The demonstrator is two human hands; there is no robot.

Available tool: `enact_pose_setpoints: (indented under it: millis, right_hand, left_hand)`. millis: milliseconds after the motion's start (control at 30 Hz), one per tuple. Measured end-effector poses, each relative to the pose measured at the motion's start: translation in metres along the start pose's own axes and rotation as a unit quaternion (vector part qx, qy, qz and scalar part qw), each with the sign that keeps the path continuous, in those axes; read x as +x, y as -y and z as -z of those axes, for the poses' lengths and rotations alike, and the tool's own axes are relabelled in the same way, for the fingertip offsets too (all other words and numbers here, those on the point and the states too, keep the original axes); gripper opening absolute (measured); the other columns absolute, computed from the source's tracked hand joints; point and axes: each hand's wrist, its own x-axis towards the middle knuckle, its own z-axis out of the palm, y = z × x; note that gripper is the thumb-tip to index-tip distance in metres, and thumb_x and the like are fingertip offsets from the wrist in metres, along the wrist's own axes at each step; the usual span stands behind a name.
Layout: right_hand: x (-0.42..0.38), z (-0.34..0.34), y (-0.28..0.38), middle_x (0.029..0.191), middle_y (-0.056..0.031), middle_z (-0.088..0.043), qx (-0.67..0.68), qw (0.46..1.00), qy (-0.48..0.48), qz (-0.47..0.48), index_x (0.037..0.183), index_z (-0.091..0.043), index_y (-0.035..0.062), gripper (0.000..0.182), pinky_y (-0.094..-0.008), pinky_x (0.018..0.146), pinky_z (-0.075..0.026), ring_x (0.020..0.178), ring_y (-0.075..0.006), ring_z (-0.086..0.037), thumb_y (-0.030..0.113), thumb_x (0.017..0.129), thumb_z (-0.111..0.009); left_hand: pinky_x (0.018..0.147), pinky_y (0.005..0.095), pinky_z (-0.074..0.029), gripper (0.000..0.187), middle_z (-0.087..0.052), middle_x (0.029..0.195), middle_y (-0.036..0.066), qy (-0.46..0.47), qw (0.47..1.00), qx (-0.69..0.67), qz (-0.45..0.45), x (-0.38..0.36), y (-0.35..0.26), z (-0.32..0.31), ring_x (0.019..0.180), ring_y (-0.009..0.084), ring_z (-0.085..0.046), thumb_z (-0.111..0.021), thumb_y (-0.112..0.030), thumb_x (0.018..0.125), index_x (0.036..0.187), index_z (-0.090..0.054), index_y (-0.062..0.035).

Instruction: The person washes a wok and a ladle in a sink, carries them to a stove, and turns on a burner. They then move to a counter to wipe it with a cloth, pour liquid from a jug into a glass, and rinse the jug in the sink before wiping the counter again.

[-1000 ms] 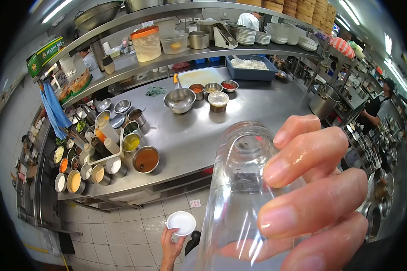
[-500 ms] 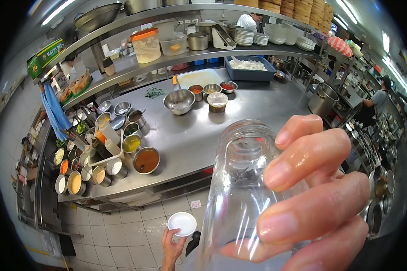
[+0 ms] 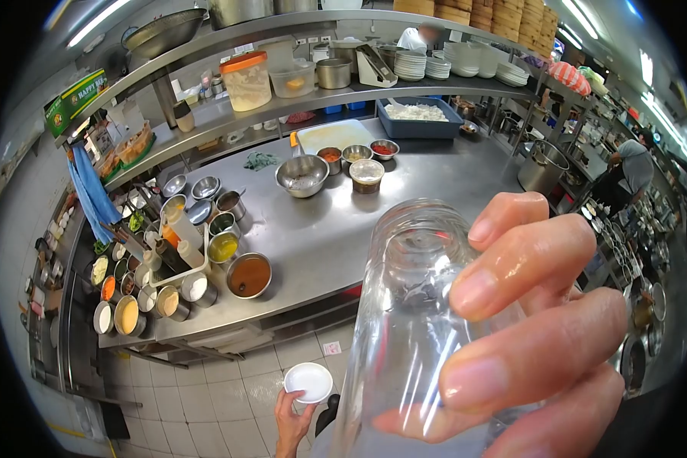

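Observation:
A clear drinking glass [image 3: 404, 305] is raised close to the camera, tilted, its thick base uppermost. My right hand [image 3: 542, 328] is wrapped round it from the right, with wet fingers; the thumb shows through the glass. Low in the view, my left hand [image 3: 291, 424] pinches the near rim of a small white bowl [image 3: 308, 382] over the tiled floor. The bowl's inside faces up and looks plain white.
Beyond stands a steel worktable [image 3: 305, 237] with sauce pots [image 3: 249, 275], squeeze bottles [image 3: 182, 223], a metal mixing bowl [image 3: 302, 175] and a blue tub [image 3: 421, 128]. Shelves [image 3: 404, 85] hold plates. Two people [image 3: 624, 172] are in the background.
The view has shifted very slightly. At the far right, the person has leaned forward. Both my hands keep their holds on the glass and the bowl.

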Motion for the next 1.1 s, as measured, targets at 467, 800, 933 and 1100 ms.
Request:
enact_pose_setpoints:
  millis: [467, 800, 933, 1100]
  right_hand:
    - [0.002, -0.016, 0.009, 0.106, 0.0045, -0.061, -0.018, 1.000, 0.004, 0.014, 0.111, -0.059, 0.0276, 0.054, -0.0406, 0.086, -0.040, 0.094, -0.0219, -0.055, 0.028, 0.068, -0.091]
    - [0.006, -0.027, 0.010, 0.106, 0.0029, -0.061, -0.021, 0.999, 0.012, 0.032, 0.110, -0.059, 0.0264, 0.054, -0.0400, 0.085, -0.039, 0.093, -0.0221, -0.055, 0.029, 0.068, -0.092]
    - [0.006, -0.035, 0.010, 0.106, 0.0022, -0.062, -0.022, 0.999, 0.015, 0.041, 0.110, -0.060, 0.0260, 0.054, -0.0398, 0.085, -0.039, 0.092, -0.0222, -0.055, 0.030, 0.068, -0.092]
    - [0.005, -0.037, 0.006, 0.106, 0.0014, -0.062, -0.023, 0.998, 0.013, 0.052, 0.110, -0.060, 0.0254, 0.054, -0.0395, 0.085, -0.039, 0.092, -0.0223, -0.056, 0.030, 0.067, -0.092]
  left_hand:
    - [0.092, 0.0432, -0.052, 0.040, -0.066, 0.114, 0.022, 0.005, 1.000, -0.004, -0.001, 0.002, 0.015, 0.022, 0.108, 0.0401, -0.065, -0.088, -0.005, 0.067, 0.100, -0.065, -0.0025]
    - [0.091, 0.0429, -0.052, 0.041, -0.066, 0.113, 0.022, 0.010, 1.000, -0.006, 0.000, -0.001, 0.026, 0.041, 0.106, 0.0400, -0.065, -0.087, -0.005, 0.066, 0.100, -0.065, -0.0025]
    - [0.093, 0.0433, -0.050, 0.037, -0.065, 0.114, 0.021, 0.044, 0.998, 0.051, -0.005, -0.026, 0.103, 0.035, 0.109, 0.0390, -0.063, -0.083, -0.008, 0.073, 0.105, -0.064, -0.0025]
    - [0.097, 0.0434, -0.048, 0.034, -0.064, 0.116, 0.020, 0.181, 0.900, 0.380, -0.114, -0.083, 0.334, -0.018, 0.114, 0.0379, -0.060, -0.078, -0.014, 0.085, 0.114, -0.064, -0.0021]
